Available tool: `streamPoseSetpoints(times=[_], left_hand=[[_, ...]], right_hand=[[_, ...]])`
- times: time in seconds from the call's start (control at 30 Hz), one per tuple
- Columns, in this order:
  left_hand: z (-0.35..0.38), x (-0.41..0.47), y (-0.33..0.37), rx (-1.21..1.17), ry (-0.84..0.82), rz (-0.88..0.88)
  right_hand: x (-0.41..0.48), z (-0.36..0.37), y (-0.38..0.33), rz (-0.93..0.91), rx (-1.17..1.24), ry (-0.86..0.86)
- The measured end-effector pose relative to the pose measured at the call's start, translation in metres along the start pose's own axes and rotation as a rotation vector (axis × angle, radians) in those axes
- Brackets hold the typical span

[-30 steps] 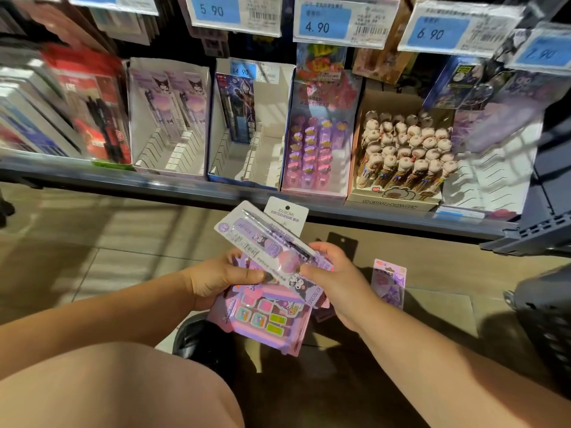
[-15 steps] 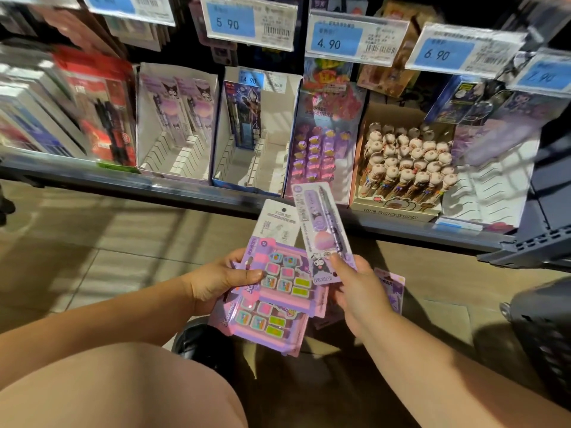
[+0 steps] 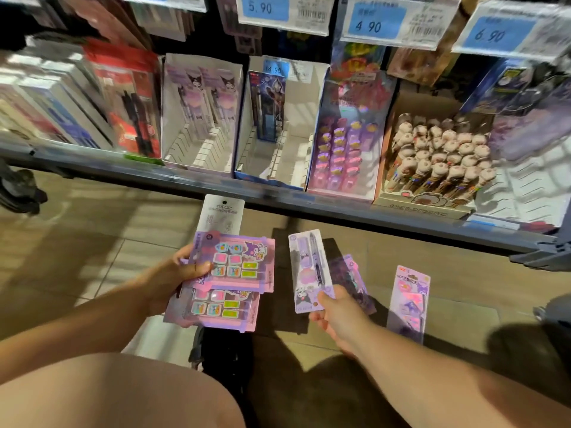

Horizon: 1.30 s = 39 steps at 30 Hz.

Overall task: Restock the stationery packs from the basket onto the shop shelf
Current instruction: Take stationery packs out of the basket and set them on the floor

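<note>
My left hand (image 3: 173, 278) grips a fanned stack of pink and purple eraser packs (image 3: 238, 264), with a white-backed pack (image 3: 221, 213) sticking up behind them. My right hand (image 3: 338, 313) pinches the bottom of a slim purple pen pack (image 3: 307, 270) and holds it upright, apart from the stack. Behind the right hand another purple pack (image 3: 350, 274) shows; I cannot tell what holds it. A further purple pack (image 3: 408, 304) lies on the floor to the right. On the shelf (image 3: 278, 197), a white display box (image 3: 200, 118) holds matching purple pen packs at its back.
Beside that box stand a half-empty white box (image 3: 278, 128) with a dark blue pack, a pink eraser display (image 3: 346, 143) and a box of plush-topped pens (image 3: 438, 156). Price tags (image 3: 398, 23) hang overhead. A dark basket rim (image 3: 556, 322) shows at right. My knee fills the lower left.
My right hand has pulled the purple pen pack off the stack and carried it right and down. The camera has moved closer to the shelf.
</note>
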<state>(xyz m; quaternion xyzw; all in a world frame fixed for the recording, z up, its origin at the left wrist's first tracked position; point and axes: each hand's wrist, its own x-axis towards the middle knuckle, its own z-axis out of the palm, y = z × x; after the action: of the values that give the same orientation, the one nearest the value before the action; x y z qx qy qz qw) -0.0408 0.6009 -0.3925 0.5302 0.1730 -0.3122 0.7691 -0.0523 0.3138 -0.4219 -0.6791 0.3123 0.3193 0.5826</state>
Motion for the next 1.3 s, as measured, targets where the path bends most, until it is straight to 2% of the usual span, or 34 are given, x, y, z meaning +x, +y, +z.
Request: streamPoseSetpoints(times=[0.17,0.27,0.33,0.5,0.63,0.8,1.0,1.13,1.3], left_hand=[[-0.006,0.002,0.002,-0.020,-0.017,-0.031],[-0.001,0.007,0.004,0.007,0.006,-0.045],[0.001,0.012,0.003,0.016,-0.004,-0.055],[0.014,0.017,-0.001,0.041,-0.027,-0.069],[0.037,0.019,-0.007,0.050,-0.101,-0.101],[0.059,0.021,-0.012,0.102,-0.183,-0.235],[0.069,0.023,-0.008,0.120,-0.273,-0.234],[0.069,0.024,-0.009,0.118,-0.228,-0.259],[0.072,0.026,-0.011,-0.004,-0.119,-0.261]], right_hand=[[0.003,0.007,-0.002,0.214,0.115,-0.156],[-0.001,-0.002,-0.001,0.286,-0.049,-0.181],[-0.006,-0.007,0.000,0.244,-0.180,-0.180],[-0.007,-0.007,-0.015,0.162,0.005,-0.232],[-0.009,0.001,-0.042,0.065,0.123,-0.201],[-0.009,-0.006,-0.075,0.066,0.196,-0.233],[-0.007,-0.016,-0.099,0.082,0.178,-0.266],[-0.003,-0.013,-0.100,0.005,0.151,-0.220],[0.006,-0.007,-0.086,-0.100,0.289,-0.080]])
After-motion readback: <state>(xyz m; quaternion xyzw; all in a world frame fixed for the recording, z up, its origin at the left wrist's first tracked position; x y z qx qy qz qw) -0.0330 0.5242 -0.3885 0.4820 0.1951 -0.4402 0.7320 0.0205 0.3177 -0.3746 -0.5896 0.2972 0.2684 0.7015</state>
